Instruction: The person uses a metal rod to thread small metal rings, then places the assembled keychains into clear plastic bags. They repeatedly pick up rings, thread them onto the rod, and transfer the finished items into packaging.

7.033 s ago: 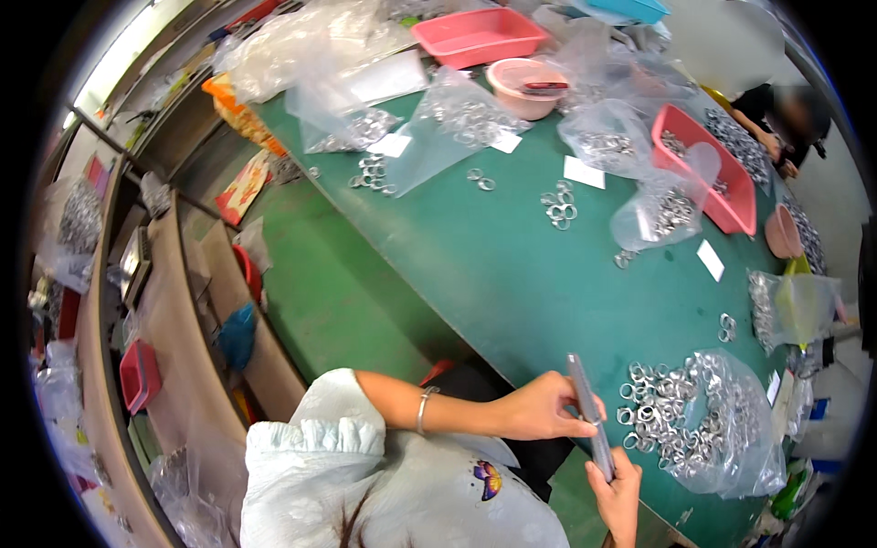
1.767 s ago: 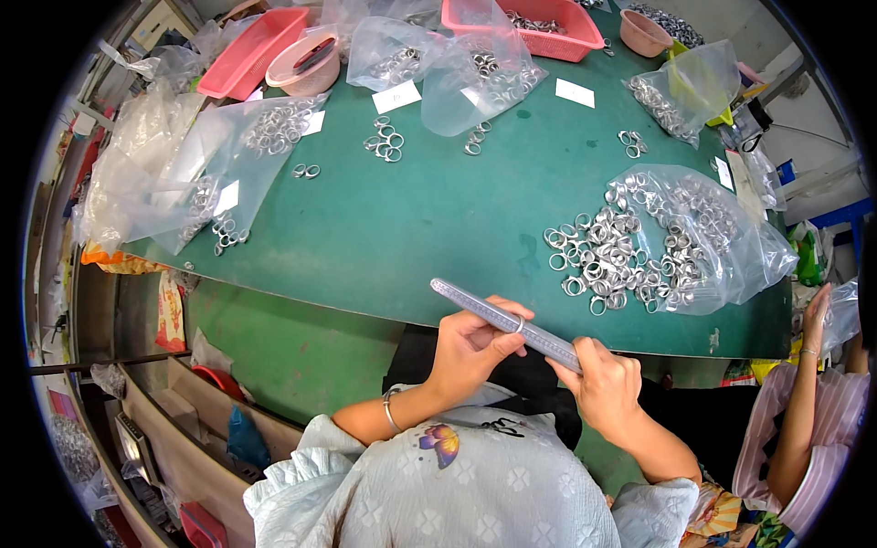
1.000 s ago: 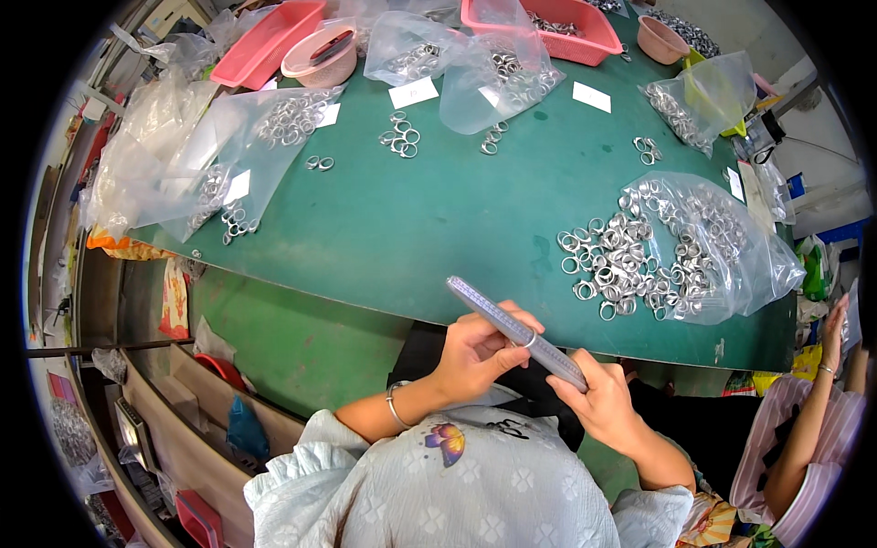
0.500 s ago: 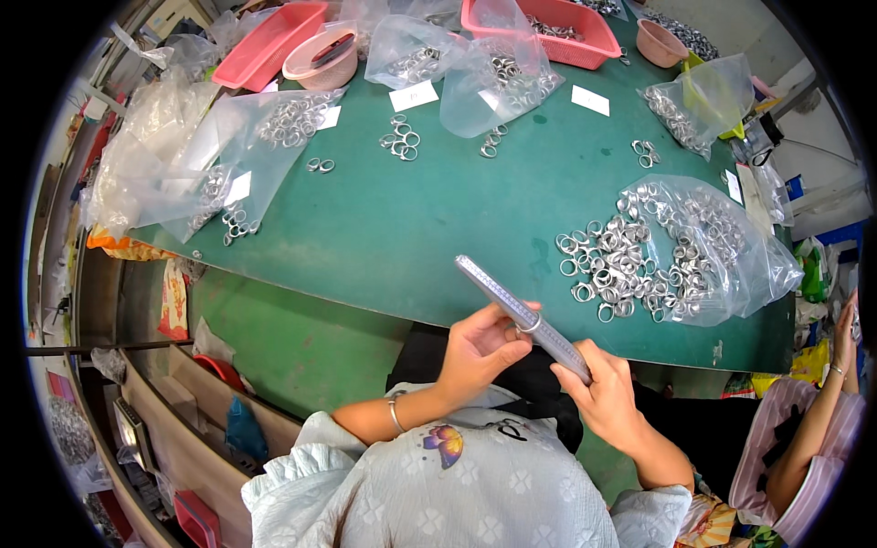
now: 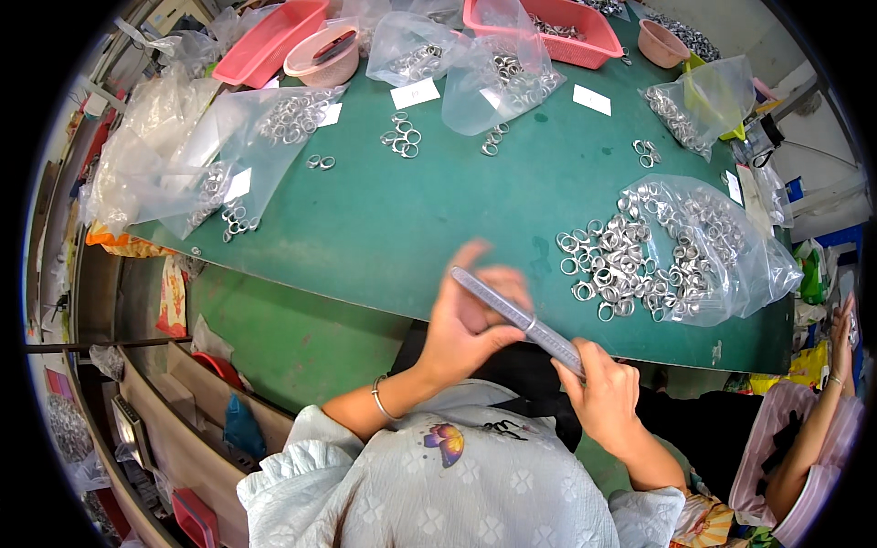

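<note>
Now your right hand (image 5: 605,397) grips the lower end of the grey rod (image 5: 517,318), low in the centre of the frame, while your left hand (image 5: 468,321) cups its upper part, fingers loosely curled and blurred. Keep the rod steady and slanted. Loose rings (image 5: 610,269) lie just right, spilling from a bag (image 5: 722,247) on the green table (image 5: 438,210).

I see a green table (image 5: 411,219) carrying clear bags of metal rings (image 5: 703,247), loose rings (image 5: 400,139) (small clusters), white paper slips (image 5: 415,92) and pink trays (image 5: 557,18).
</note>
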The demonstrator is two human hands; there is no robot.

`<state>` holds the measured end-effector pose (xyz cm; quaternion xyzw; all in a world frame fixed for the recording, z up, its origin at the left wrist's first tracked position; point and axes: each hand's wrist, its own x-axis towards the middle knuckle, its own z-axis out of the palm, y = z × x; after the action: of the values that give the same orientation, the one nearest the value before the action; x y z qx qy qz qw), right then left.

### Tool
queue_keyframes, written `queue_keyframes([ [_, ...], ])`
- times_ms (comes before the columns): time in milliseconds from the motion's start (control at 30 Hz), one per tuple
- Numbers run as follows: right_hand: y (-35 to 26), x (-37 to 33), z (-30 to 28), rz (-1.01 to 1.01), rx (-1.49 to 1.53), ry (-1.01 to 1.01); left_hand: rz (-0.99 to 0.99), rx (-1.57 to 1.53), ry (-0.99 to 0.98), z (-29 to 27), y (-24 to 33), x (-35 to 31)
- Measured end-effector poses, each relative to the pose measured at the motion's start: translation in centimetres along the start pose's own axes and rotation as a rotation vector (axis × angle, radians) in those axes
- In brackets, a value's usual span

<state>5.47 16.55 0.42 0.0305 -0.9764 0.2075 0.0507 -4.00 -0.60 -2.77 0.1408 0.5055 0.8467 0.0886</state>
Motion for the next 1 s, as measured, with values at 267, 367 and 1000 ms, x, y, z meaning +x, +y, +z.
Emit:
queue_keyframes([
  [267, 0.0, 0.3, -1.8, -0.113, -0.193, -0.091, 0.483, 1.353, -0.859, -1.0, 4.4, 1.5],
  [367, -0.5, 0.5, -2.4, -0.145, -0.232, -0.145, 0.202, 1.201, -1.067, -1.1, 4.8, 2.5],
  [1000, 1.3, -0.1, -3.7, -0.265, -0.125, -0.246, -0.439, 0.878, -1.028, -4.5, 9.3, 3.5],
])
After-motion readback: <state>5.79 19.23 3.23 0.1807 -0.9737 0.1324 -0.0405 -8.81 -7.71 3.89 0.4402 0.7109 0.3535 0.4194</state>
